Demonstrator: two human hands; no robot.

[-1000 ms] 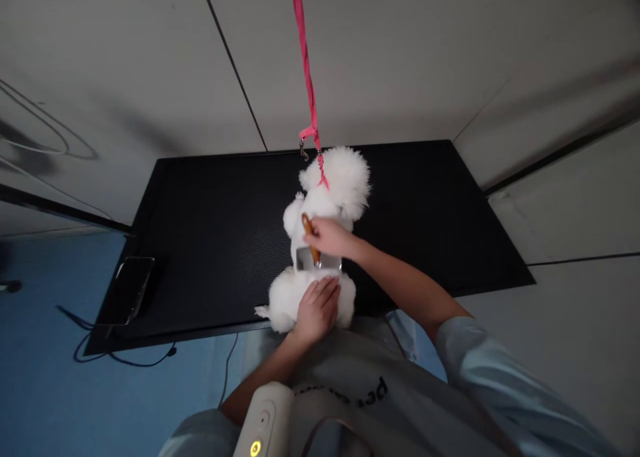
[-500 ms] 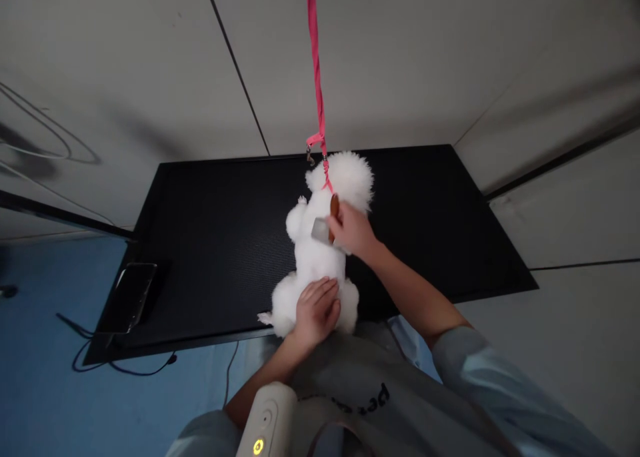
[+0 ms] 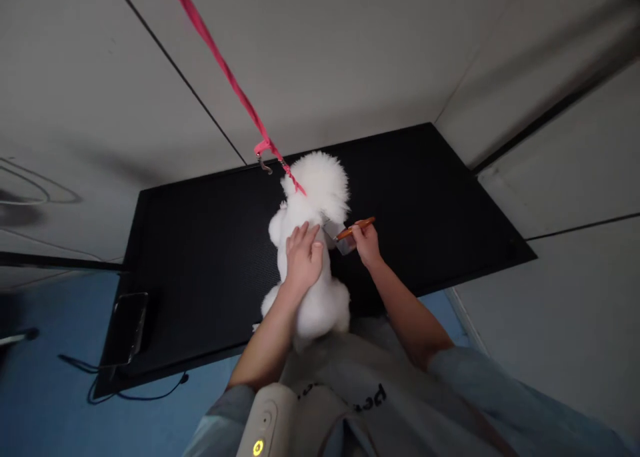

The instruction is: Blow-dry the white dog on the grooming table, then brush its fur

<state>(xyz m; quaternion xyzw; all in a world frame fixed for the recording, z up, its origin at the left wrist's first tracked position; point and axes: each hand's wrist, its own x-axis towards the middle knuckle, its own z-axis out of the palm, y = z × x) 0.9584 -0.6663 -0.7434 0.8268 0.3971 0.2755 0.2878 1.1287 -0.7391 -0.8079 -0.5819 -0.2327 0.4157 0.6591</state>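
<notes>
A white fluffy dog (image 3: 316,305) lies or stands on a black table, its round head pointing toward the wall; its underside is hidden. My left hand (image 3: 303,260) rests flat on its upper back, fingers extended and pressed lightly into the coat. In my right hand (image 3: 367,245) is a slicker brush (image 3: 346,234) with an orange-brown wooden handle, gripped between thumb and fingers. The brush's broad flat head is at the dog's right shoulder, just below the head fur. A pink grooming loop (image 3: 294,179) runs to the dog's neck.
The black table (image 3: 200,244) has a textured top and stands near a grey wall. A clear-cased flat object, perhaps a phone (image 3: 129,327), is at its left end, near dark cables (image 3: 150,396). A metal hook (image 3: 264,166) dangles from the pink strap (image 3: 220,60).
My left hand has slid from the dog's rump up to its upper back. The brush has moved from mid-back to the right shoulder and turned. The whole view has tilted.
</notes>
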